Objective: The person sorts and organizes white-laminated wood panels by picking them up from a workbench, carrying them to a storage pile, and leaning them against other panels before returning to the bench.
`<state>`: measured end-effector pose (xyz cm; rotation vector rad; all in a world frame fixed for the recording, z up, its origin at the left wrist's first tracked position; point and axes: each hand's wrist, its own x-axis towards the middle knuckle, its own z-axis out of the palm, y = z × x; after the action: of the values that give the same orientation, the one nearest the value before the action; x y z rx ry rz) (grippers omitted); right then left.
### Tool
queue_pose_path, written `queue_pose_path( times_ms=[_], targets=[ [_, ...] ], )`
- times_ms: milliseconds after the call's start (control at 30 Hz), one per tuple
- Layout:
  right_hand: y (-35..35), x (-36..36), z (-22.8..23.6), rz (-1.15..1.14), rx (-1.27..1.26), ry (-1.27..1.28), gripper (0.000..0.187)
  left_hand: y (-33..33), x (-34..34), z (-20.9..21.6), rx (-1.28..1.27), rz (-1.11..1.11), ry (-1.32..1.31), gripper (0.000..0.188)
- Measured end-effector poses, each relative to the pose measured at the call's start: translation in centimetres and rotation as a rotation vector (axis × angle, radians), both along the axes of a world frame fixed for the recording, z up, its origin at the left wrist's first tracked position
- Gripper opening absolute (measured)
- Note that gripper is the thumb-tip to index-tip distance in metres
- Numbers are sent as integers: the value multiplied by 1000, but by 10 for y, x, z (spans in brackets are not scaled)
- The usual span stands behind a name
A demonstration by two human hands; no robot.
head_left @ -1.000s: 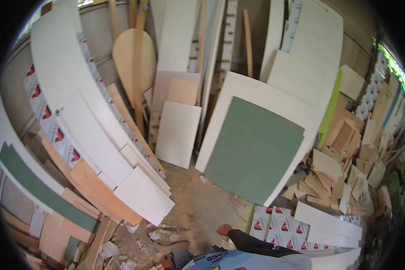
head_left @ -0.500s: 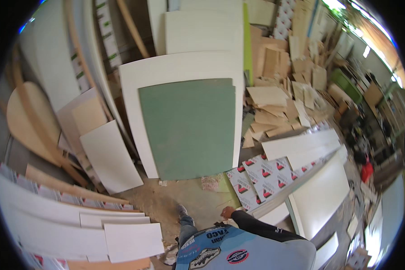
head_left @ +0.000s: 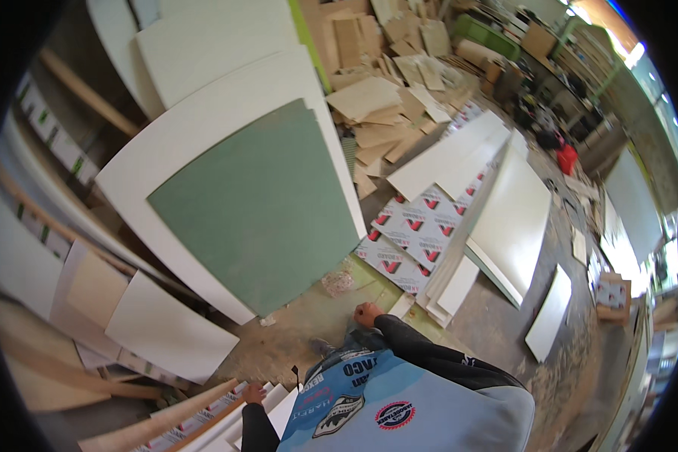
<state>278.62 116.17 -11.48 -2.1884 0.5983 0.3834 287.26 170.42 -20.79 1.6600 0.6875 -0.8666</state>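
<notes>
Several narrow white boards (head_left: 277, 400) stand edge-up at the lower left of the frame, just beside your left hand (head_left: 254, 392); whether they touch it, you cannot tell from this view. Its fingers look loosely bent, but how far they open and whether they hold anything is too small to make out. These boards are probably stiff and fairly light, smooth-faced and apt to slide, with corners that chip; a long edge near the middle is likely the best hold.

Your right hand (head_left: 367, 314), lower centre, has its fingers curled inward; no thing shows in them, though the palm is hidden. Near it, left of centre, the large green panel (head_left: 260, 203) leans on a larger white panel (head_left: 143, 162). It looks rigid, broad and awkward, likely heavy for one hand, so opposite side edges seem the sounder hold.

Right of that hand lie printed sheets (head_left: 422, 230), probably slick, under white offcuts (head_left: 437, 162). Farther out, scrap pieces (head_left: 369, 102) heap at upper centre, and a red bag-like item (head_left: 566, 158) sits upper right.
</notes>
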Motion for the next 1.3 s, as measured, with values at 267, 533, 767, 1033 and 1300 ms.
queue_pose_path(
  times_ms=[267,533,767,1033,1300],
  targets=[
    [-33,-52,-6,-540,0,156,31,-146,125,48,-9,-149,-165,11],
    [-114,-85,-28,-703,-15,164,32,-296,100,13,-76,-804,-396,14],
    [-214,-130,-25,-767,-77,148,33,-448,102,10,402,-947,-597,27],
    [-263,-161,-36,-1019,119,188,35,-571,141,48,-46,-728,-182,20],
    [-251,-164,-38,-1241,494,144,28,-642,127,41,100,-1164,-255,20]
  ],
)
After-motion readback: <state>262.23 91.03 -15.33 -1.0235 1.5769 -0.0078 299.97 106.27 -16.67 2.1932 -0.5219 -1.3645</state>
